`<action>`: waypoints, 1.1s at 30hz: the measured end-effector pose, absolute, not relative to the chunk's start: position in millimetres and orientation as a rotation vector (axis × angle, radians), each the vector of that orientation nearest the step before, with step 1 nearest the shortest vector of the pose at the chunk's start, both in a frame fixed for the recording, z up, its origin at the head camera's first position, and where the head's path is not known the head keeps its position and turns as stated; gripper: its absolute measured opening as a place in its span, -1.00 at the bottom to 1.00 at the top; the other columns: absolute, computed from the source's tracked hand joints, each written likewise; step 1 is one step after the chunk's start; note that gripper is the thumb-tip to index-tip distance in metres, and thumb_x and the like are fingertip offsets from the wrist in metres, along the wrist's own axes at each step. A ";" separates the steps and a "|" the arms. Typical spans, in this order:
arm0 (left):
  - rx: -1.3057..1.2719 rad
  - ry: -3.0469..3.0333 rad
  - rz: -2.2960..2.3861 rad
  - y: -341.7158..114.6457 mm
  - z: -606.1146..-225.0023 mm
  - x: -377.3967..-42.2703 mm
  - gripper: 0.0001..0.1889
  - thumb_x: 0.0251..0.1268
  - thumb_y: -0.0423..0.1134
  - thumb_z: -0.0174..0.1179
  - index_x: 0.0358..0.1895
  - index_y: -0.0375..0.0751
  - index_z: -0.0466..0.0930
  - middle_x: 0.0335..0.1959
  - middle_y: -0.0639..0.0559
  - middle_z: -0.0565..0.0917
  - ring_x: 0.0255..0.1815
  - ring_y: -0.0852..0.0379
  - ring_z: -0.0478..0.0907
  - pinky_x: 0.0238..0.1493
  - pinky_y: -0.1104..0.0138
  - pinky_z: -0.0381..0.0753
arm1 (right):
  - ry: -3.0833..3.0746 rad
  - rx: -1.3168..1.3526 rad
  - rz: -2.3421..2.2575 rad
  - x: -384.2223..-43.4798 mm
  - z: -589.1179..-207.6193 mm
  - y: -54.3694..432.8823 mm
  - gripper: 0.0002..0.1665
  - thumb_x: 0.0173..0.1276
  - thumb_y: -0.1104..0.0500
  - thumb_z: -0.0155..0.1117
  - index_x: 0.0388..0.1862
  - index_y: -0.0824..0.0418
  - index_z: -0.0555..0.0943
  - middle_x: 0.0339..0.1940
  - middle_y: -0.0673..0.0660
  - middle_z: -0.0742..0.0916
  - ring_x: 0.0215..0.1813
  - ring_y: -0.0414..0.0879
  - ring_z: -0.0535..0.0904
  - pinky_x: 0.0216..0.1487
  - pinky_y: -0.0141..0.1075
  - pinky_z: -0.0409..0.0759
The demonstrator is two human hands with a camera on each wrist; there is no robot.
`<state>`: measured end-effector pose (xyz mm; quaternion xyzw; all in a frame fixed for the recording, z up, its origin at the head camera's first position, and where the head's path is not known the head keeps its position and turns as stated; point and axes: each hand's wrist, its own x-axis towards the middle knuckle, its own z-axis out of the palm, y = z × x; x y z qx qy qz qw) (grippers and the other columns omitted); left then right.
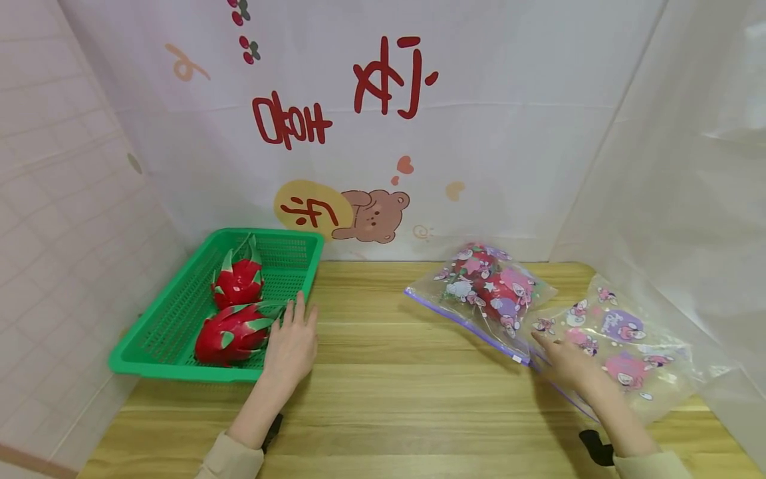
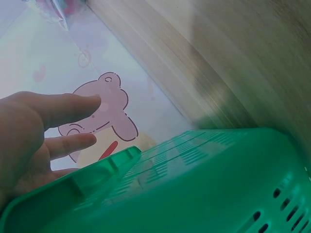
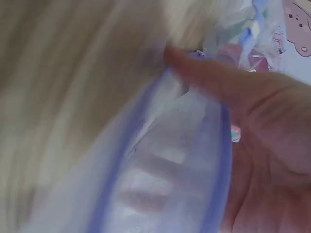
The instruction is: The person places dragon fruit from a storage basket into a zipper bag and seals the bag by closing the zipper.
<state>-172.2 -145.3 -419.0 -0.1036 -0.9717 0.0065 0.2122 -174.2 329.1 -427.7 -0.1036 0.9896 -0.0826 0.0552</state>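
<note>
My left hand (image 1: 290, 346) is at the right side of a green plastic basket (image 1: 173, 371), its fingers extended over the rim. Two red dragon fruits (image 1: 230, 338) with green scales lie in the basket, the nearer one just left of those fingers. In the left wrist view the thumb (image 2: 73, 108) stands straight above the basket's edge, holding nothing. On the right, my right hand (image 1: 568, 364) holds a flat, clear printed zip bag (image 1: 664, 339) by its purple-edged mouth. Through the plastic, blurred fingers show in the right wrist view, with the thumb (image 3: 214, 77) across the edge.
A second printed zip bag (image 1: 509, 303) with red and green contents, partly hidden by the print, lies at the back right, touching the flat bag. The wooden table (image 1: 383, 392) ends at a white sheet (image 1: 509, 153) with a cartoon bear; more sheeting flanks both sides.
</note>
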 end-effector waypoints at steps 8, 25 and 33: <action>-0.278 -2.696 -0.003 -144.9 -419.2 -172.6 -0.42 0.06 -0.26 0.36 0.20 -0.29 0.45 0.33 -0.37 0.37 0.24 -0.28 0.43 -0.04 -0.09 0.61 | 3.090 -0.325 -0.286 -169.1 -420.9 337.1 -0.66 0.20 0.42 0.15 -0.01 0.45 0.57 -0.21 0.50 0.68 -0.31 0.34 0.65 -0.35 0.04 0.65; -0.230 -2.643 -0.026 -145.4 -421.2 -171.7 -0.35 0.03 -0.27 0.37 0.25 -0.33 0.38 0.28 -0.34 0.43 0.20 -0.29 0.48 -0.13 -0.05 0.64 | 3.621 0.163 -0.222 -148.2 -349.8 347.4 -0.66 0.13 0.52 -0.03 -0.12 0.44 0.56 -0.58 0.52 0.59 -0.78 0.06 0.25 -0.84 -0.22 0.17; -0.215 -2.687 -0.018 -146.1 -419.6 -171.0 -0.32 0.08 -0.24 0.34 0.30 -0.34 0.34 0.31 -0.35 0.40 0.24 -0.29 0.45 -0.08 -0.06 0.62 | 4.130 0.015 -0.114 -161.1 -338.1 322.5 -0.80 0.18 0.52 0.06 -0.27 0.45 0.61 -0.49 0.44 0.69 -0.84 0.18 0.27 -0.88 -0.13 0.16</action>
